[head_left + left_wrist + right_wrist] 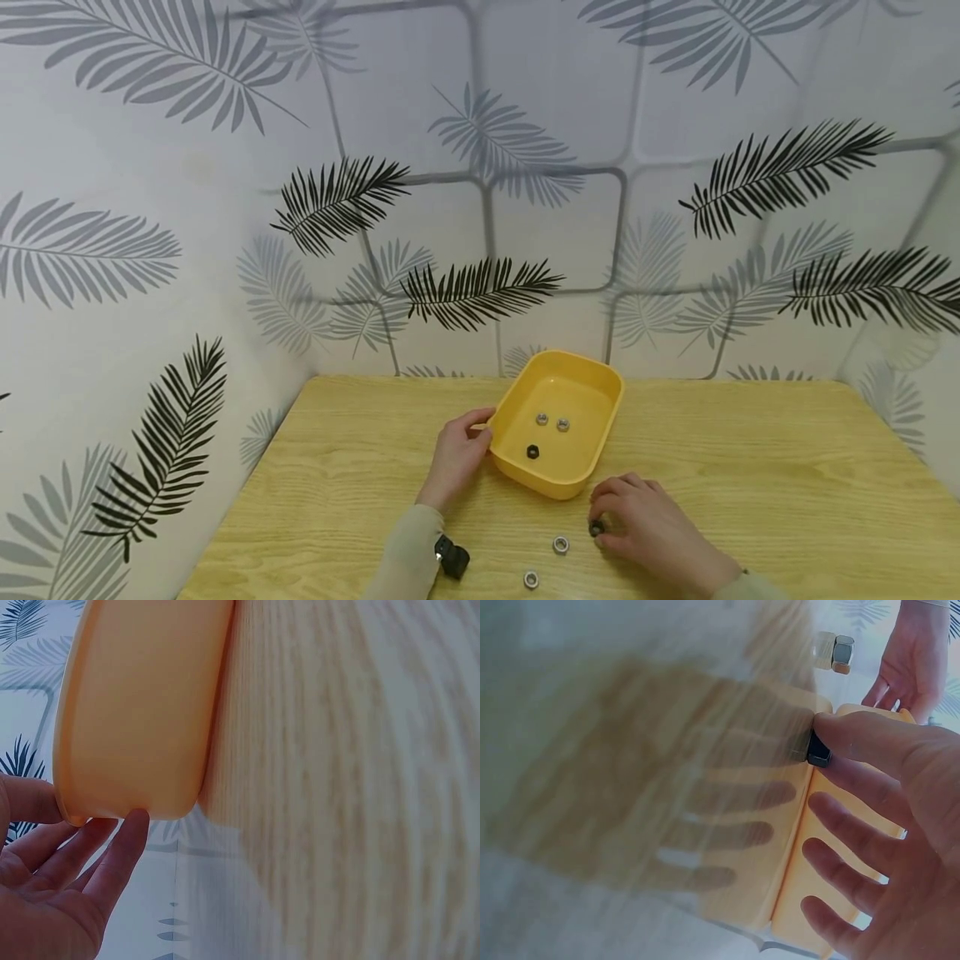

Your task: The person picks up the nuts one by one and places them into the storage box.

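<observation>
Because the right hand [647,527] pinches the black nut [596,528] between thumb and finger, a loose squeeze could drop it; the left hand [457,457] grips the yellow tray [551,490].

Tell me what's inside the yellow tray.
In the yellow tray lie two silver nuts and one black nut. The inner face of its near wall can't be seen; the wall itself covers it.
</observation>
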Tool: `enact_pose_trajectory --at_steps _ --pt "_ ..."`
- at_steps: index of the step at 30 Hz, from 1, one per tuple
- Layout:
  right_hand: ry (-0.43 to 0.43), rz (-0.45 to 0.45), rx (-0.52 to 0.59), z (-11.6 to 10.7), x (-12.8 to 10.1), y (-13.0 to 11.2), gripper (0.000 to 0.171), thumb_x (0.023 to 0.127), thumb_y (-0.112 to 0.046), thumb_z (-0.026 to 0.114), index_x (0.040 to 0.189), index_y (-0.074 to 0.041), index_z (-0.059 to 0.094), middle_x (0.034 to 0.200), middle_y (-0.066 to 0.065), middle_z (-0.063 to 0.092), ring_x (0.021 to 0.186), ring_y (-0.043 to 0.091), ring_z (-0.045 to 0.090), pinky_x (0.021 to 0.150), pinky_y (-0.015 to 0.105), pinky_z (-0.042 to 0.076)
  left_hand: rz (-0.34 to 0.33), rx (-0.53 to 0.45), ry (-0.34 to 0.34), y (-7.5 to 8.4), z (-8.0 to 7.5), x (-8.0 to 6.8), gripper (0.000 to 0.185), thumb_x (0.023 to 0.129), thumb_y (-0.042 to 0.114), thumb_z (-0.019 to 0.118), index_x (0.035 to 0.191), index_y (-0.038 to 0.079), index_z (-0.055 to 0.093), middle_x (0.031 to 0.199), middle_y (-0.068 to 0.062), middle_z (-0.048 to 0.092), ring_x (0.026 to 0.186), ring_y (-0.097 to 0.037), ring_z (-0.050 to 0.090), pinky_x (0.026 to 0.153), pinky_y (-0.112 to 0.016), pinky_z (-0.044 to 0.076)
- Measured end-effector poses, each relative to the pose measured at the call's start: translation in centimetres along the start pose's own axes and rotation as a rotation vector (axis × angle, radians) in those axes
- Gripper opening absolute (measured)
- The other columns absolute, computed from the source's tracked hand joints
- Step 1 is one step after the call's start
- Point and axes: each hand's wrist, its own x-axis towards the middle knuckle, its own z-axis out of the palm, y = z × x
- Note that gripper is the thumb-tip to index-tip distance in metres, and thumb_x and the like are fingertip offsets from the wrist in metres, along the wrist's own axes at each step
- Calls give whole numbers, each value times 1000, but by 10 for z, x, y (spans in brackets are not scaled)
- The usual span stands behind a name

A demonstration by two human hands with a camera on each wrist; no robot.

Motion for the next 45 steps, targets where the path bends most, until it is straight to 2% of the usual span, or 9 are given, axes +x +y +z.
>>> enact_pose_trajectory --at_steps 11,16,21,32,39,45 --pt "-27 -3 76 -7 -5 -3 16 80 -26 79 88 -35 69 108 -13 59 101 16 51 81 46 43 -3 -8 3 0 0 0 37 95 9 54 131 4 62 126 -13 62 100 -29 64 76 -33 57" --pt "-6 -37 64 -13 -7 -7 16 79 -25 80 90 -33 70 108 -13 60 101 16 53 79 45 45 -13 1 4 2 0 -1 38 95 10 54 132 5 62 126 -12 62 101 -28 65 76 -32 57" --pt "29 -81 41 -20 -9 -11 18 79 -24 81 93 -29 72 110 -12 61 100 15 53 78 43 46 6 -10 10 3 1 0 37 95 8 54 131 3 62 125 -15 62 100 -31 65 76 -35 57" --pt "30 -53 62 -38 -11 -23 19 80 -25 80 95 -32 71 114 -10 61 104 17 53 84 48 46 12 -10 8 2 0 -1 37 95 7 55 131 4 62 126 -14 62 99 -29 65 75 -34 57" --pt "72 -42 59 -45 -8 -24 17 81 -25 79 95 -31 71 115 -8 63 107 18 54 90 51 45 0 -9 15 2 1 -1 37 95 8 54 131 4 63 126 -14 62 100 -30 65 75 -34 57" --pt "115 -36 53 -51 -5 -22 17 81 -24 79 94 -33 70 113 -8 64 105 17 54 89 51 45 0 -2 18 2 1 -2 38 94 8 54 131 4 63 126 -14 62 98 -30 65 75 -33 57"
